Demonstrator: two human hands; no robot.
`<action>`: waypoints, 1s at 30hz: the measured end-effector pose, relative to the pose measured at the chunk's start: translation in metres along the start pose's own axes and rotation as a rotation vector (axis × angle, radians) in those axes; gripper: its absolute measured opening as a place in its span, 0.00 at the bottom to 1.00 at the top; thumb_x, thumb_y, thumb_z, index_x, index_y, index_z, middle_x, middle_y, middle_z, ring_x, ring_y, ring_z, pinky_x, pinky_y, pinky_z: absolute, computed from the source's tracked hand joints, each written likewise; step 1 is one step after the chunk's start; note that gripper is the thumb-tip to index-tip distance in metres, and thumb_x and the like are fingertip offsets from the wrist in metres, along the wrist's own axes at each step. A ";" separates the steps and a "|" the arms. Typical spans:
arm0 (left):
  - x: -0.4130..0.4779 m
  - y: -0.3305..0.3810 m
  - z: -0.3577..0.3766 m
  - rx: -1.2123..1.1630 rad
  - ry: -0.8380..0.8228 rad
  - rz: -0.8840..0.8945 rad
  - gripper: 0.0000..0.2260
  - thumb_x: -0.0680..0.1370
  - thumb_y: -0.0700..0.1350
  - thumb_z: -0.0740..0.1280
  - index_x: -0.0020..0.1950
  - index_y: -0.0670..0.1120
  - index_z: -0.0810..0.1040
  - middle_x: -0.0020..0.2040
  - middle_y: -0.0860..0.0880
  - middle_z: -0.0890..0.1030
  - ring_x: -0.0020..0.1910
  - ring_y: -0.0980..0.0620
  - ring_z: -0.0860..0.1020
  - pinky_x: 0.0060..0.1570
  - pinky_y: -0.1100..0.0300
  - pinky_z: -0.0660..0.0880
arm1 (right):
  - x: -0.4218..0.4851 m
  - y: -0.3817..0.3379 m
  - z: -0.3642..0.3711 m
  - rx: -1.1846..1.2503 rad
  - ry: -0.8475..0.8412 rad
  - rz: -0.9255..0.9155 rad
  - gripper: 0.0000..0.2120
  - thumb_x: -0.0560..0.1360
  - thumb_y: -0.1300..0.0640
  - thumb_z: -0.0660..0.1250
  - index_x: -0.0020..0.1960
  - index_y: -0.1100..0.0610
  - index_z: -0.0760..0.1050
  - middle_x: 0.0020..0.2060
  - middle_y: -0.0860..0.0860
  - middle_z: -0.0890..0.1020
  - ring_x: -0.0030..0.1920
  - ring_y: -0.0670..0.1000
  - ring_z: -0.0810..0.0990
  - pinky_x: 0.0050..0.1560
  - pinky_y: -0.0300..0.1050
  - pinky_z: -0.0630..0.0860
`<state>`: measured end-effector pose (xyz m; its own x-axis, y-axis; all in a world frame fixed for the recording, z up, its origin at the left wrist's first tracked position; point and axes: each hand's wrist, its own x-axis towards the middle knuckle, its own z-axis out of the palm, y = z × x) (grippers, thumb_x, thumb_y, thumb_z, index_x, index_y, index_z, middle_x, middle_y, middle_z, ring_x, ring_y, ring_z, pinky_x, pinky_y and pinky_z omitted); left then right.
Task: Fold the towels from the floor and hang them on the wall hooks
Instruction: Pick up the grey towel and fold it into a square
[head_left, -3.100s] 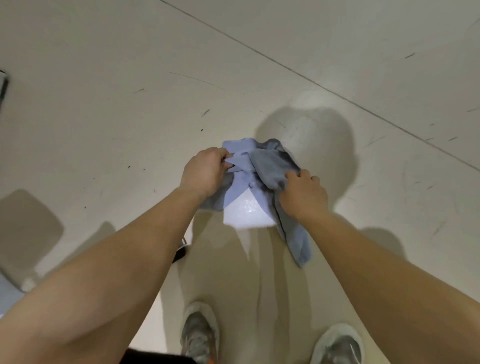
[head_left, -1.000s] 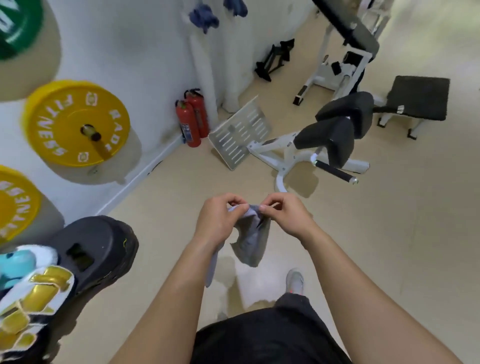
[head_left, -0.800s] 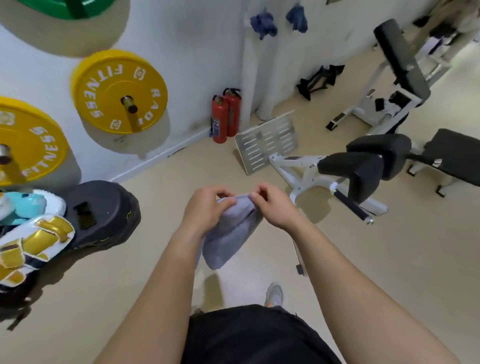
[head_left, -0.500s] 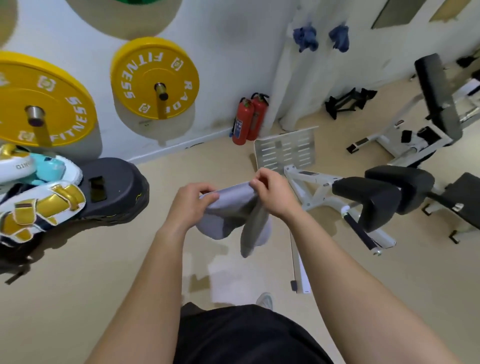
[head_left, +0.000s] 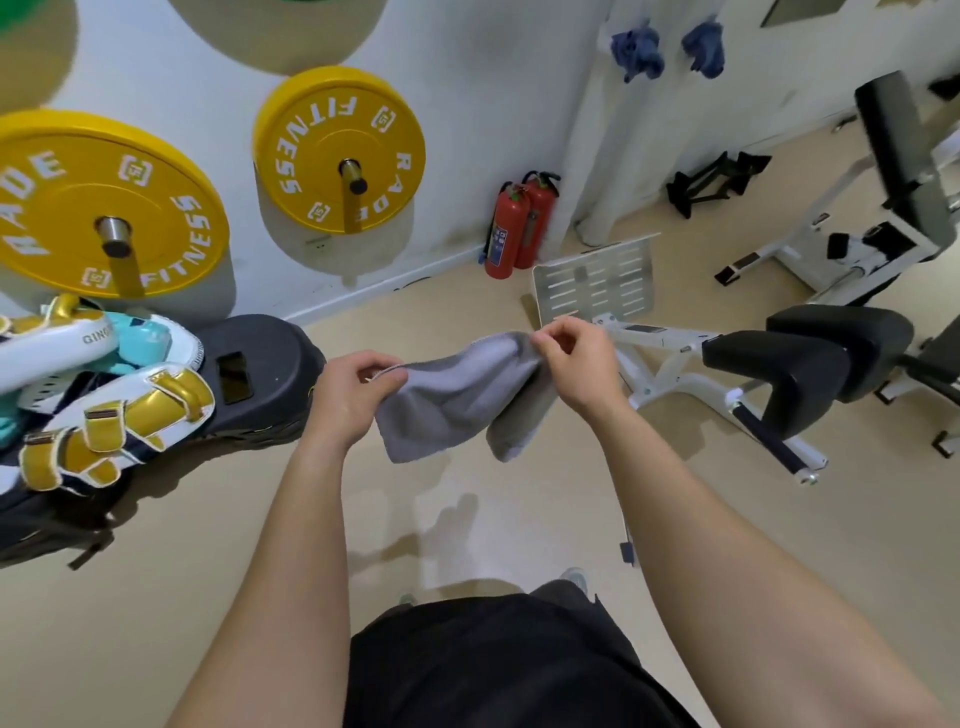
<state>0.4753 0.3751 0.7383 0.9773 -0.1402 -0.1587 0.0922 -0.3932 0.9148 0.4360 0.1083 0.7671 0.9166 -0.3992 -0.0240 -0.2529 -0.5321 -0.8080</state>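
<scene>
1. Head view, centre of frame: the person stands holding a small grey terry-cloth towel (head_left: 457, 395) in mid-air, stretched between both hands, well above the beige floor.
2. Left hand (head_left: 353, 397), centre-left: fingers pinched closed on the towel's left top edge.
3. Right hand (head_left: 576, 364), just right of centre: thumb and fingertips pinched on the right top corner; a loose flap hangs below it.
4. Upper right of frame: two crumpled blue towels (head_left: 636, 47) already hang on the white wall; the hooks themselves are hidden under them.
5. Left of frame: yellow weight plates (head_left: 340, 156) on wall pegs. Centre-right: a white-framed gym bench with black pads (head_left: 779, 374). Neither is in the way.
6. Step in hand, as I judge it: squaring the fold. Best to keep the top edge taut, match the corners, tuck in the hanging flap, then carry the towel to the upper-right wall.
</scene>
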 end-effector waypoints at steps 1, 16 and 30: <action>-0.001 0.002 0.003 -0.013 -0.013 0.000 0.03 0.76 0.42 0.73 0.49 0.48 0.84 0.39 0.49 0.82 0.39 0.52 0.77 0.40 0.65 0.73 | -0.003 -0.003 0.007 0.012 -0.060 -0.004 0.06 0.77 0.55 0.69 0.43 0.55 0.81 0.35 0.46 0.81 0.36 0.45 0.76 0.43 0.41 0.74; -0.004 0.007 0.029 0.014 -0.133 0.067 0.04 0.75 0.45 0.72 0.43 0.54 0.81 0.35 0.54 0.77 0.35 0.56 0.74 0.38 0.62 0.70 | -0.019 -0.025 0.039 0.085 -0.427 -0.101 0.06 0.75 0.62 0.72 0.40 0.54 0.80 0.36 0.56 0.81 0.37 0.48 0.75 0.41 0.44 0.73; -0.001 0.010 0.015 0.172 -0.157 0.147 0.03 0.76 0.46 0.68 0.45 0.54 0.81 0.41 0.55 0.83 0.44 0.53 0.79 0.43 0.59 0.74 | -0.014 -0.012 0.050 -0.152 -0.403 -0.023 0.06 0.68 0.61 0.68 0.37 0.51 0.78 0.33 0.45 0.81 0.36 0.49 0.78 0.43 0.52 0.79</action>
<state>0.4723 0.3573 0.7419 0.9350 -0.3410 -0.0972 -0.0949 -0.5048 0.8580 0.4418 0.1574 0.7474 0.9625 -0.0782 -0.2597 -0.2462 -0.6535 -0.7158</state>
